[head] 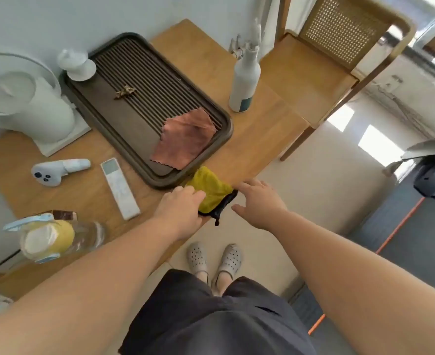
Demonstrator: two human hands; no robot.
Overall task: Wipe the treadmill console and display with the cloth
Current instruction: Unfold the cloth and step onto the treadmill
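1. At your far left, a white kettle (27, 106) stood on the table (249, 139), with a lidded clear jar (55, 239) nearer you. What the jar held could not be told.
2. Next came a pale controller (55, 171) and a white remote (120, 188), both lying flat and apart from the cloth.
3. The dark slatted tray (144, 103) held a white cup-like piece (77, 65) at its far corner, a small brown scrap (125, 92) mid-tray, and a pinkish-brown rag (185, 139) draped over its near rim.
4. Your left hand (180, 208) lay on the yellow cloth (214, 192) at the table's near edge, fingers curled onto its left side. It looked like a grip just forming; whether it had closed, I cannot tell.
5. The cloth sat just beside the tray's near corner, its black-trimmed edge hanging over the table edge. Its long axis ran from the tray toward you.
6. Your right hand (260, 203) hovered open and empty just right of the cloth, off the table edge. The left hand was the nearer one.
7. A white spray bottle (244, 80) stood upright beyond the tray, and a wooden chair (326, 73) past it.
8. The treadmill (431, 180) lay well apart at your far right, so you likely had to lift the cloth and turn right.
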